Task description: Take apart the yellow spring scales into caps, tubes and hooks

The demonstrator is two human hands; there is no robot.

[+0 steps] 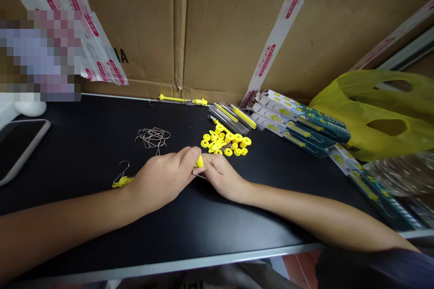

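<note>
My left hand (166, 176) is closed around a yellow plastic part (200, 161), whose end pokes out by the thumb. My right hand (225, 179) meets it fingertip to fingertip, pinching a bent metal wire hook (199, 175) just below the yellow end. Behind my left wrist, a yellow piece with a wire hook (122, 182) sticks out; my hand hides whether it joins the part I hold. Beyond my hands lie a tangle of wire hooks (152, 138) and a heap of small yellow caps, rings and springs (227, 140).
Clear tubes with yellow rods (233, 116) and an assembled yellow spring scale (179, 99) lie at the back. Printed boxes (298, 122), a yellow plastic bag (376, 113) and a clear bottle (403, 171) crowd the right. A phone (22, 146) rests at left; cardboard (217, 31) stands behind.
</note>
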